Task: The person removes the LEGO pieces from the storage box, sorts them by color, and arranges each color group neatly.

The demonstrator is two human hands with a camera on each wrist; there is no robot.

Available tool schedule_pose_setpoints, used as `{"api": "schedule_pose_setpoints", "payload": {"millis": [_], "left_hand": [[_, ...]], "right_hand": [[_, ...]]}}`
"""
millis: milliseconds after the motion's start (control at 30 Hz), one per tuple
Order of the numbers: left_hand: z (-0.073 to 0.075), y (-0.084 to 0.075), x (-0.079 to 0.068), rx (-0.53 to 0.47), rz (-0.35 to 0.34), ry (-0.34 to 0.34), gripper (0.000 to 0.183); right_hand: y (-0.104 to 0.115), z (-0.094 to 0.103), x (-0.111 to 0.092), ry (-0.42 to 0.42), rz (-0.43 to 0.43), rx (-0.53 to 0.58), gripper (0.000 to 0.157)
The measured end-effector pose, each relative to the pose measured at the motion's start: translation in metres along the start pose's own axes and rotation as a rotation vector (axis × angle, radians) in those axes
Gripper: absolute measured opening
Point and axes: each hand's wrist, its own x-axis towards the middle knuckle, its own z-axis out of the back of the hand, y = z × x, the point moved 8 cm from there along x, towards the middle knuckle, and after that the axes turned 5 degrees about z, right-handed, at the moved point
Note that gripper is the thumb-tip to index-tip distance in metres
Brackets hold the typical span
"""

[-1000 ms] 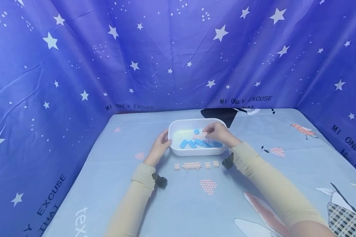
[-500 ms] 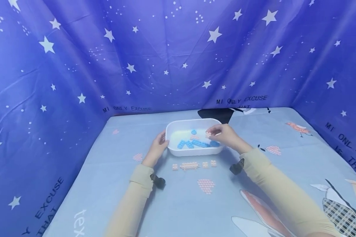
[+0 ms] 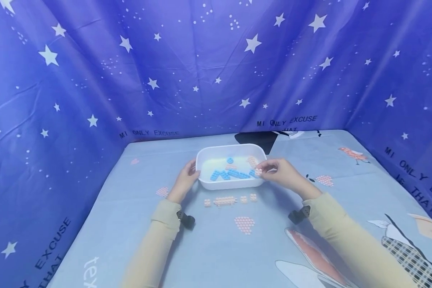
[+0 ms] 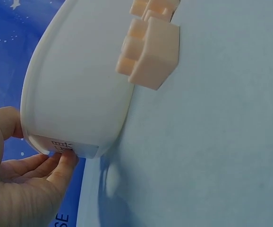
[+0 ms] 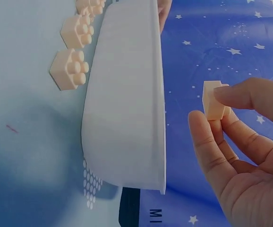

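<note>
A white plastic tub (image 3: 233, 185) stands on the cloth-covered table, holding blue building blocks (image 3: 239, 174) and several peach ones (image 3: 251, 161). My left hand (image 3: 183, 182) grips its left end; in the left wrist view its fingertips touch a label (image 4: 87, 149) on the wall. Between thumb and fingers, my right hand (image 3: 287, 176) pinches a small peach building block (image 5: 214, 100) with studs, over the tub's right rim in the head view. In front of the tub, a row has single peach blocks (image 3: 253, 197) and a longer peach piece (image 3: 225, 201) with small pegs.
The pale blue tablecloth (image 3: 201, 248) carries printed hearts, a bird and leaf shapes. Behind and beside the table hangs a purple-blue curtain (image 3: 187, 64) with stars. A dark wrist camera (image 3: 297, 215) sits at the right cuff, another (image 3: 187, 221) at the left.
My right hand has lifted the peach block from inside the tub and moved right and toward me, to the rim. My left hand keeps its place on the tub. The head view has shifted slightly.
</note>
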Motion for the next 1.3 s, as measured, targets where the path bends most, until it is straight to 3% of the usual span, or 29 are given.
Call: {"api": "schedule_pose_setpoints", "payload": {"millis": [667,1300], "left_hand": [[-0.001,-0.001,0.000,-0.010,-0.018,0.001,0.057],[-0.002,-0.001,0.000,0.003,-0.007,0.001,0.057]], "right_hand": [[-0.010,-0.001,-0.031,0.008,0.011,0.064,0.026],[-0.023,-0.011,-0.044,0.054,0.013,0.009,0.024]]}}
